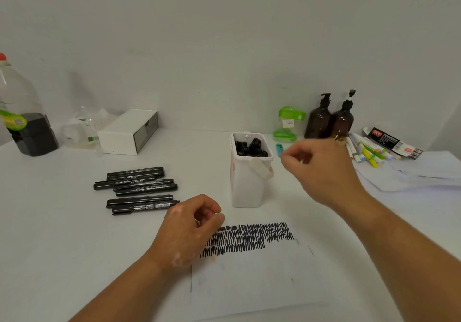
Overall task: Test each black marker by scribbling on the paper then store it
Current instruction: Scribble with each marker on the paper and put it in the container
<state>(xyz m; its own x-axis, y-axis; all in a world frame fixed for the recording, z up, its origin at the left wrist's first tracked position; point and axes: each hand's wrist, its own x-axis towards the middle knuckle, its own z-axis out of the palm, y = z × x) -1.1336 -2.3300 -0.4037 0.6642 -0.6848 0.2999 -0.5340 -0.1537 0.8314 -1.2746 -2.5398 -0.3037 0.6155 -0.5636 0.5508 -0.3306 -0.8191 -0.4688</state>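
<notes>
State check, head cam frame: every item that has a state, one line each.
paper: flat, top part scribbled black.
white holder: upright, open top, stored markers inside.
loose black markers: capped, lying flat.
left hand: loosely curled, empty, resting on paper's corner.
right hand: raised beside white holder, blurred, nothing visible in it.
pump bottles: upright, pumps fitted.
large bottle: upright, red cap on.

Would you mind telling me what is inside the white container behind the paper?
Black markers fill the white container, only their top ends showing; its opaque walls hide their barrels, the count and the bottom.
</notes>
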